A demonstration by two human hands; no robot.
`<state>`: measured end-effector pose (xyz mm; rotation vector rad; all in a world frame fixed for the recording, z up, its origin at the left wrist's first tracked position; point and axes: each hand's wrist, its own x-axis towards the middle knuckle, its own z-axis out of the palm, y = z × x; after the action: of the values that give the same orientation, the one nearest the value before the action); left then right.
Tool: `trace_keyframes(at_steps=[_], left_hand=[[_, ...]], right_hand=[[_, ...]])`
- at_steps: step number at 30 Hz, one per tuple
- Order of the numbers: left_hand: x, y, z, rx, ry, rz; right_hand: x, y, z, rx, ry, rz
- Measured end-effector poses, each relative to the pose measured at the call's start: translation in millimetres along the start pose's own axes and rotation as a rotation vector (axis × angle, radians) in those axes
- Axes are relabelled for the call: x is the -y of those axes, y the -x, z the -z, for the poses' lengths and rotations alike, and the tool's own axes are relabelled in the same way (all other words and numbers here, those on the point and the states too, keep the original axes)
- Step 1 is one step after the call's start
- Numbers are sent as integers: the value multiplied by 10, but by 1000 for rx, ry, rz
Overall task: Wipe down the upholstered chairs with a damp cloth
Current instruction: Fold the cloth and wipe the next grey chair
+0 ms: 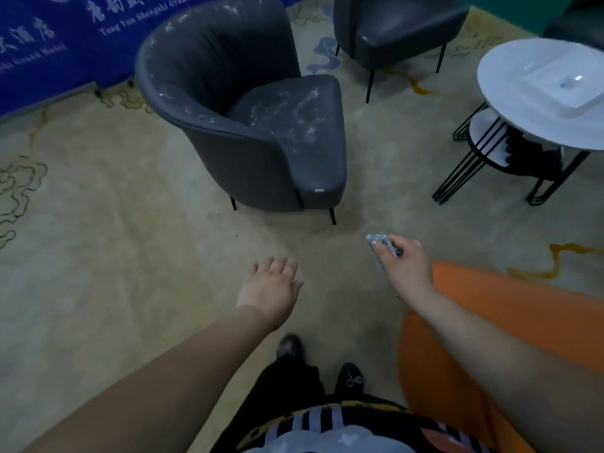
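Observation:
A dark grey upholstered tub chair (248, 125) stands on the carpet ahead of me, its seat and backrest smeared with white marks. A second grey chair (392, 27) stands behind it at the top right. My right hand (403, 266) is closed around a small crumpled grey cloth (379, 240), held over the floor below and right of the near chair's front leg. My left hand (271, 289) hovers open above the carpet, fingers spread, holding nothing. Both hands are short of the chair.
A round white side table (510, 103) on black wire legs stands at the right, with a white square dish on top. An orange rounded seat (510, 322) lies under my right arm. A blue banner (65, 44) runs along the back left.

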<state>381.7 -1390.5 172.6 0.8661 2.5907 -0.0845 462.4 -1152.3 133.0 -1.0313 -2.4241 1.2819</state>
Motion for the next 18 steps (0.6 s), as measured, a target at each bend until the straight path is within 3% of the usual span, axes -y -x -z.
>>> trace_keyframes(at_steps=[10,18], left_hand=[[645,-1299,451,28,13,-98],[699,-2183,809,24,-34,-224]], right_hand=[[420,-1093,-348,-74,-32,-34],[375,-1778,-347,-190,-83,-137]])
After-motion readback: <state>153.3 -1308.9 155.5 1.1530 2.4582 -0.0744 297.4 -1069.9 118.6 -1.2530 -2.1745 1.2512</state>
